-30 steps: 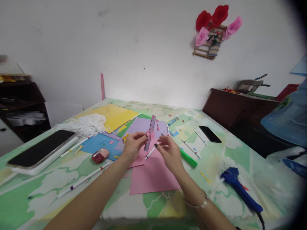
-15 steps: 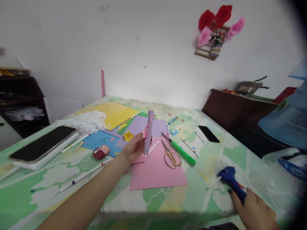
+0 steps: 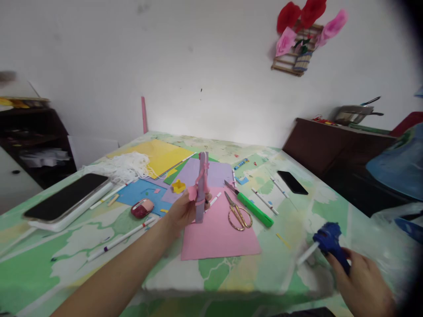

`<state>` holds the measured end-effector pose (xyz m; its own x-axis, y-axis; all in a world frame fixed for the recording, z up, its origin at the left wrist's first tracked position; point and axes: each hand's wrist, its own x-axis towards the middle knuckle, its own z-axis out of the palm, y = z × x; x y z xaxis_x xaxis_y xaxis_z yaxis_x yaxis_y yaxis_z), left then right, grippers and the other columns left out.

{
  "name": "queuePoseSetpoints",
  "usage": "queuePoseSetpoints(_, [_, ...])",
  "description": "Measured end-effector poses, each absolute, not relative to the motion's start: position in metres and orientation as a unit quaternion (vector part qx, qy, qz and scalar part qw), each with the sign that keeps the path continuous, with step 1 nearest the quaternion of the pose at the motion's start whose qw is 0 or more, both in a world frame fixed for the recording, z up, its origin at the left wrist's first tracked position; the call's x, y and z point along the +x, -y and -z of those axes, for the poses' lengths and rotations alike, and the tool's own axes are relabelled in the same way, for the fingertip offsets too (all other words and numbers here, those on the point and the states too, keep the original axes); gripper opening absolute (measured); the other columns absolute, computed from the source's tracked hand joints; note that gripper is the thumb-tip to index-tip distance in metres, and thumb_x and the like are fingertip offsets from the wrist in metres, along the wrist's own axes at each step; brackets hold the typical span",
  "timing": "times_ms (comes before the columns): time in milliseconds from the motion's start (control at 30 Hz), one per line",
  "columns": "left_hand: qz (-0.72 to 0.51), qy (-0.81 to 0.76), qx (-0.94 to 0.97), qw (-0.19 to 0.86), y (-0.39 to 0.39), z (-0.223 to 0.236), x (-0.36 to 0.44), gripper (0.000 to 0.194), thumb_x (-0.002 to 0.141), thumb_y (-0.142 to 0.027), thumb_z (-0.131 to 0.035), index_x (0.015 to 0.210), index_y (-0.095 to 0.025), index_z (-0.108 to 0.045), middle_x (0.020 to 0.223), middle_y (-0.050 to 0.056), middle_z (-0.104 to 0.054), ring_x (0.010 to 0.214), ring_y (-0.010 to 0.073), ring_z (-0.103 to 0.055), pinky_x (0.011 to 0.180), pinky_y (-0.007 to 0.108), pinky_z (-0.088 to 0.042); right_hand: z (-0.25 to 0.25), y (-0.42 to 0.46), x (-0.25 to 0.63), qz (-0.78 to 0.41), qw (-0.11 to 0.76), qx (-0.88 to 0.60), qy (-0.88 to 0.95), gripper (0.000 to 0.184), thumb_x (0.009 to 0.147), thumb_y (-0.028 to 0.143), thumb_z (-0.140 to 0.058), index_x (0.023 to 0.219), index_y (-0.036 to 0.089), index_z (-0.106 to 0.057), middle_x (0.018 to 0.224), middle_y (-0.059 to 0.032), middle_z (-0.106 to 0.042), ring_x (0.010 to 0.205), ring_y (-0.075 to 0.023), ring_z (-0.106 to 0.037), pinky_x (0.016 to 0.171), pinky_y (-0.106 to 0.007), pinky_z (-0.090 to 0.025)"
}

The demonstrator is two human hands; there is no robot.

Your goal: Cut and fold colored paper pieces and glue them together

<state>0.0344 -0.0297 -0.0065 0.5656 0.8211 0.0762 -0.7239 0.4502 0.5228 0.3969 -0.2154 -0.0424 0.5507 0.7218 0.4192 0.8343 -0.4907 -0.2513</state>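
Observation:
My left hand (image 3: 185, 207) is closed around a purple foam strip (image 3: 201, 189), held upright above the sheets, with curling pink foam pieces (image 3: 202, 172) along it. At the lower right, my right hand (image 3: 363, 279) grips the handle of a blue glue gun (image 3: 332, 246); a white glue stick (image 3: 308, 254) sticks out of it. Beneath the strip lie a pink foam sheet (image 3: 220, 240) and a purple sheet (image 3: 220, 171). Gold-handled scissors (image 3: 239, 215) and a green utility knife (image 3: 254, 209) rest right of my left hand. A yellow foam flower (image 3: 178, 186) is left of the strip.
White yarn (image 3: 128, 165), a yellow sheet (image 3: 165, 154), a blue sheet (image 3: 142, 193) and a maroon-and-pink case (image 3: 142, 208) lie on the left. A large phone (image 3: 68, 196) rests on a white box there. Several white sticks and a black phone (image 3: 292, 182) lie about the patterned tablecloth.
The glue gun has lifted and turned in my right hand, showing more of its glue stick. My left hand has tilted the purple strip and turned its pink side more toward me.

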Motion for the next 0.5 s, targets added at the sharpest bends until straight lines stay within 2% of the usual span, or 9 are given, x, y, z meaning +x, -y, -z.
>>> queuePoseSetpoints(67, [-0.462,-0.095,0.254,0.844,0.030,0.006,0.035,0.030,0.061,-0.019,-0.080,0.080,-0.013,-0.059,0.070,0.001,-0.055,0.063,0.0092,-0.056,0.057,0.018,-0.051,0.029,0.219,0.374,0.032,0.337,-0.827,0.449,0.045,0.076,0.051,-0.046,0.104,0.017,-0.054,0.088,-0.0147,-0.061,0.075,-0.0291,-0.060,0.063,-0.040,-0.047])
queuePoseSetpoints(133, [-0.472,-0.099,0.256,0.838,0.030,0.006,0.035,0.028,0.062,-0.018,-0.079,0.081,-0.013,-0.058,0.069,0.001,-0.055,0.062,0.0092,-0.055,0.055,0.018,-0.050,0.013,0.218,0.343,-0.146,0.462,-0.751,0.448,0.045,0.075,0.052,-0.053,0.107,0.020,-0.053,0.068,-0.0063,-0.058,0.056,-0.0215,-0.055,0.049,-0.032,-0.042])
queuePoseSetpoints(167, [-0.476,-0.101,0.258,0.834,0.030,0.005,0.036,0.027,0.063,-0.017,-0.078,0.080,-0.013,-0.058,0.069,0.001,-0.055,0.062,0.0094,-0.055,0.054,0.018,-0.050,0.006,0.217,0.324,-0.194,0.541,-0.694,0.434,0.043,0.076,0.054,-0.053,0.102,0.020,-0.055,0.061,-0.0032,-0.053,0.050,-0.0181,-0.050,0.045,-0.029,-0.037])
queuePoseSetpoints(200, [-0.478,-0.103,0.261,0.832,0.030,0.005,0.036,0.026,0.063,-0.017,-0.078,0.080,-0.014,-0.058,0.069,0.000,-0.056,0.062,0.0096,-0.055,0.054,0.018,-0.049,0.000,0.215,0.306,-0.271,0.583,-0.628,0.439,0.044,0.076,0.054,-0.055,0.103,0.020,-0.055,0.060,-0.0027,-0.052,0.048,-0.0161,-0.047,0.044,-0.028,-0.036])
queuePoseSetpoints(267, [-0.475,-0.104,0.265,0.833,0.030,0.005,0.036,0.027,0.063,-0.017,-0.078,0.080,-0.014,-0.058,0.070,0.000,-0.056,0.062,0.0093,-0.056,0.054,0.017,-0.049,-0.009,0.211,0.269,-0.360,0.625,-0.535,0.439,0.046,0.069,0.056,-0.063,0.098,0.021,-0.058,0.054,0.0007,-0.048,0.040,-0.0113,-0.037,0.038,-0.025,-0.028])
queuePoseSetpoints(333, [-0.471,-0.103,0.267,0.834,0.030,0.005,0.036,0.029,0.062,-0.018,-0.079,0.082,-0.015,-0.058,0.071,0.000,-0.057,0.062,0.0090,-0.056,0.054,0.017,-0.049,-0.014,0.207,0.236,-0.410,0.624,-0.499,0.439,0.049,0.063,0.059,-0.067,0.095,0.022,-0.060,0.063,-0.0019,-0.054,0.038,-0.0082,-0.034,0.036,-0.024,-0.026])
queuePoseSetpoints(500, [-0.461,-0.115,0.297,0.828,0.032,0.004,0.035,0.033,0.059,-0.023,-0.081,0.078,-0.014,-0.056,0.071,0.000,-0.056,0.063,0.0111,-0.057,0.057,0.021,-0.049,-0.021,0.199,0.182,-0.426,0.580,-0.485,0.496,0.038,0.076,0.053,-0.057,0.087,0.017,-0.062,0.057,-0.0011,-0.052,0.038,-0.0086,-0.037,0.037,-0.023,-0.032])
